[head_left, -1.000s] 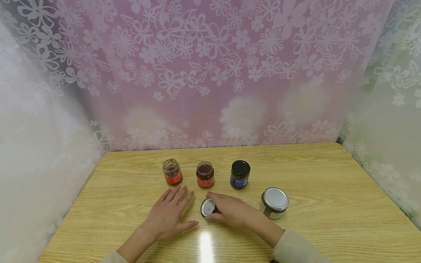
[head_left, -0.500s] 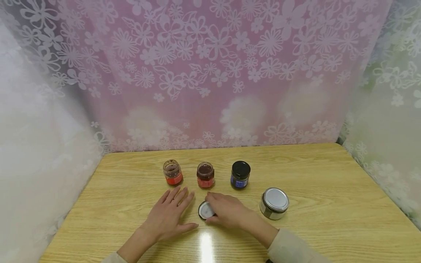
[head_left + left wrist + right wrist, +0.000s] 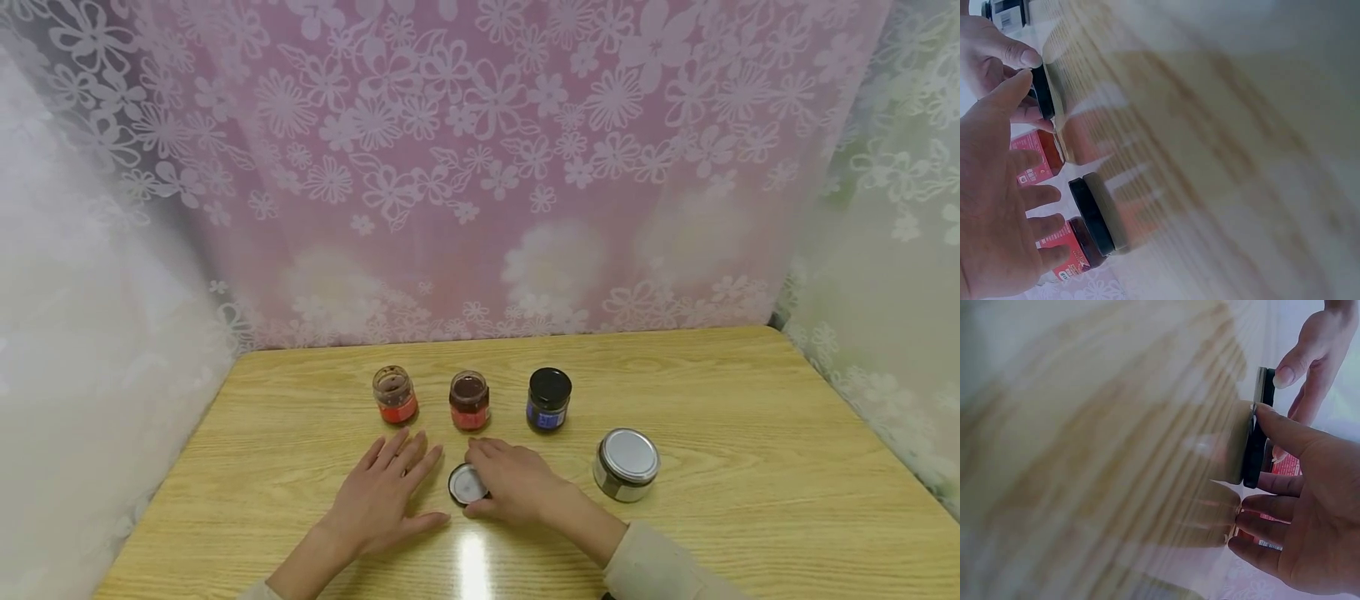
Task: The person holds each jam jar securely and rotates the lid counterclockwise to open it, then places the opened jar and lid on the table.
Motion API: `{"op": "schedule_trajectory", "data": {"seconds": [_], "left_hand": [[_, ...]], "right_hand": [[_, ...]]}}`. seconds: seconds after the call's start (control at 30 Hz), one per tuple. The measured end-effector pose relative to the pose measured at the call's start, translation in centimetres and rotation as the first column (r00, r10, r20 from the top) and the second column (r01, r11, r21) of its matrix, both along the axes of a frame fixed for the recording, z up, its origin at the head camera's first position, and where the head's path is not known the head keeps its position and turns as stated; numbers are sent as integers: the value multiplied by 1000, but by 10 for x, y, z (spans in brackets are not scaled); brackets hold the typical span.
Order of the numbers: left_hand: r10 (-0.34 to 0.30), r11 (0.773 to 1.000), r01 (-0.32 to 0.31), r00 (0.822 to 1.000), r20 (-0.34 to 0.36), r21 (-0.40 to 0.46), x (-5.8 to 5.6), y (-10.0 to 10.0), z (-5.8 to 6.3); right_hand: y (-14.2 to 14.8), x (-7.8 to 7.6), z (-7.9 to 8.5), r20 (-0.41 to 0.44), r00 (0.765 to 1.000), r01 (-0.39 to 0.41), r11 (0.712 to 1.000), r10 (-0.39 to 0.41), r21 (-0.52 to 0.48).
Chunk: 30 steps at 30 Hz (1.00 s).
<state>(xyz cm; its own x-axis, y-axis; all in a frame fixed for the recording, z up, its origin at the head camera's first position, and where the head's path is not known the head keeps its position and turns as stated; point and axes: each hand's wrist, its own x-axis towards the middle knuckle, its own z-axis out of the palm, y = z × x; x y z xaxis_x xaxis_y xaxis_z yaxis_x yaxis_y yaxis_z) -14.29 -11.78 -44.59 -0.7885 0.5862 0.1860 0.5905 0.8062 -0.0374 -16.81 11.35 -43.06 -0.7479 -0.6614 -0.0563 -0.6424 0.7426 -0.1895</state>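
My right hand [image 3: 517, 483] pinches a jar lid [image 3: 465, 485] by its edge, thumb on the near side and fingers on the far side. The lid's pale inner face points up, at the tabletop. Left of it, my left hand [image 3: 378, 500] lies low over the table with fingers spread. A second black lid [image 3: 1092, 212] shows beneath the left fingers in the left wrist view; in the head view the hand hides it. Just behind the hands stand two uncovered glass jars with red labels, one on the left [image 3: 395, 396] and one in the middle [image 3: 469, 402].
A black-lidded jar [image 3: 549, 400] with a blue label stands right of the red-labelled jars. Nearer and further right is a squat jar [image 3: 627, 465] with a silver lid. The wooden table [image 3: 750, 467] ends at a flowered pink curtain [image 3: 480, 167].
The lid in my right hand has gone from tilted to nearly flat and shifted slightly left and nearer. My left hand has stayed almost still.
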Motion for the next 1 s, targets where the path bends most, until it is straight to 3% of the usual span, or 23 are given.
{"op": "schedule_trajectory", "data": {"seconds": [0.57,1.0], "left_hand": [[19,1000,-19,1000,20,8,3,-3,-1],[31,999,-29,999,-40,28,3,-5,-1]], "right_hand": [[0,3,2,22,1000,18,1000,-18,-14],[8,1,0,117,993,-2,1000,5,-30]]}}
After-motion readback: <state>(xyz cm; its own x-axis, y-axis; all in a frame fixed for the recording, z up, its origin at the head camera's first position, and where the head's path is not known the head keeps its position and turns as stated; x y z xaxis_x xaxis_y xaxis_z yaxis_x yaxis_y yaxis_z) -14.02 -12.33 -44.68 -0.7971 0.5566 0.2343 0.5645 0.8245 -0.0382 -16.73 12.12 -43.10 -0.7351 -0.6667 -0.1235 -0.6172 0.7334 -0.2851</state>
